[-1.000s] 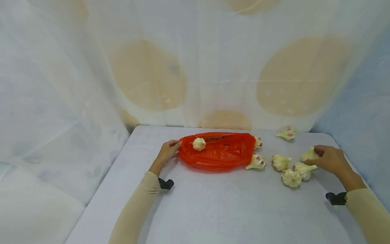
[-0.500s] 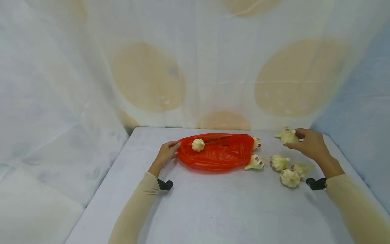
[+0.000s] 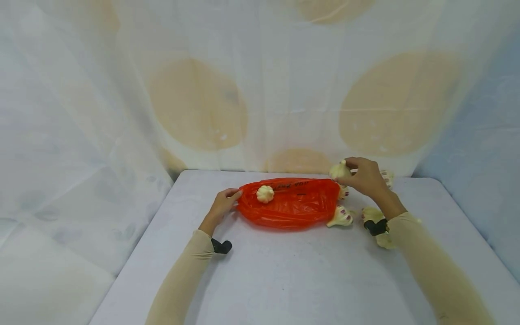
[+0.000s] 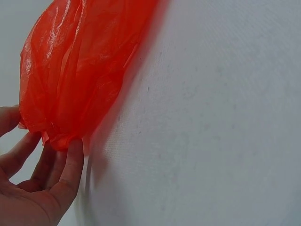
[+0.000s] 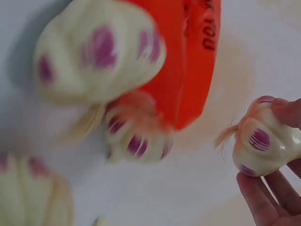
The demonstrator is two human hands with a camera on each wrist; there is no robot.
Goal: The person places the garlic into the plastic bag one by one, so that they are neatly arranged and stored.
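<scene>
A red plastic bag (image 3: 300, 207) with dark print lies across the back of the table. My left hand (image 3: 220, 205) pinches its left end, the thumb on one side and fingers on the other. One garlic bulb (image 3: 265, 194) sits on top of the bag, near that hand. At the bag's right end, two more bulbs poke out, a front garlic bulb (image 3: 341, 216) and a rear garlic bulb (image 3: 344, 192). Just above that end, my right hand (image 3: 365, 177) holds another garlic bulb (image 3: 340, 171) between thumb and fingers; in the right wrist view this garlic bulb (image 5: 261, 139) shows purple patches.
Beneath my right forearm lie loose bulbs, partly hidden, including a garlic bulb (image 3: 370, 213) and a nearer garlic bulb (image 3: 384, 242). Behind the right hand is another garlic bulb (image 3: 387, 177). A patterned curtain (image 3: 284, 90) hangs behind the white table (image 3: 284, 275).
My right hand has picked up a garlic bulb from the right side and carried it left to the bag's right end. My left hand stays on the bag.
</scene>
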